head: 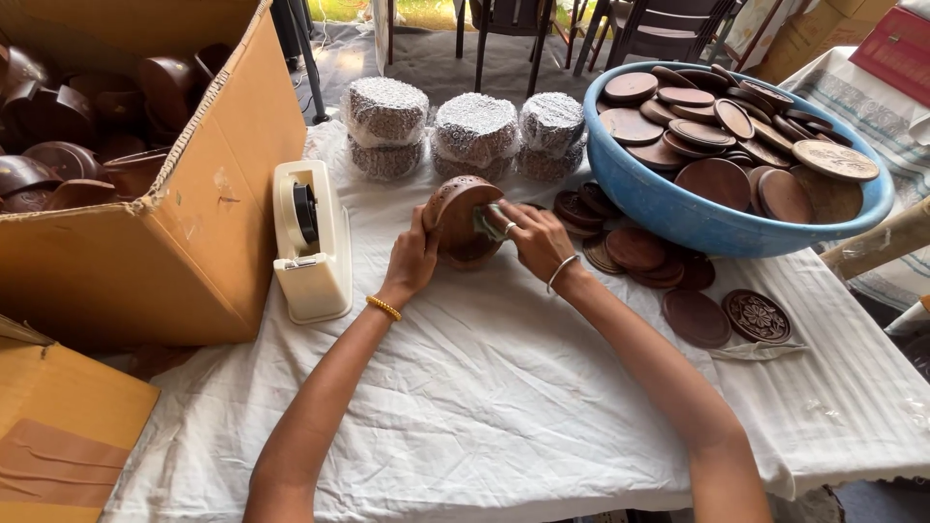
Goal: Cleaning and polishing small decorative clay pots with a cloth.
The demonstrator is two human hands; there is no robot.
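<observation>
My left hand (412, 260) grips the left side of a round brown wooden bowl (457, 215) tipped on its edge above the white tablecloth (504, 387). My right hand (536, 235) presses a small greenish cloth pad (487, 222) into the bowl's open face. A gold bangle sits on my left wrist and a silver one on my right. Both forearms reach in from the bottom edge.
A blue tub (678, 208) of round wooden lids stands at the back right, with more lids (639, 254) loose beside it. A cream tape dispenser (312, 242) and a cardboard box (165, 223) of wooden bowls are at the left. Three foam-wrapped bundles (475, 131) stand behind.
</observation>
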